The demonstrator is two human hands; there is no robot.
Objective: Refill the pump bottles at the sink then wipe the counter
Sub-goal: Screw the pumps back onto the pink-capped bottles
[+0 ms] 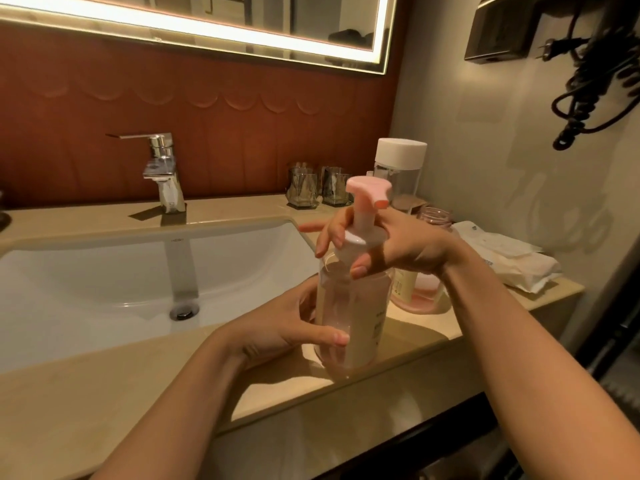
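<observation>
- The sink [104, 271] filled the left of the frame, with the tap [164, 174] above it; if the bottle tipped that way, its contents would likely have gone down the basin.
- The left hand [287, 327], low centre, had its grip closed around the lower body of the pump bottle [349, 317], thumb across the front and the forearm reaching up from the bottom left.
- The bottle stood upright on the bench [104, 393] just right of the basin and near the front edge; a hard twist could have slid it off.
- The right hand [391, 244], centre right, had its grip curled around the collar under the pink pump head [369, 192], wrist bent downward.
- Whether the collar was being loosened or tightened could not be told; a crooked thread would probably leak.
- A wipes pack [512, 261] lay at the far right.
</observation>
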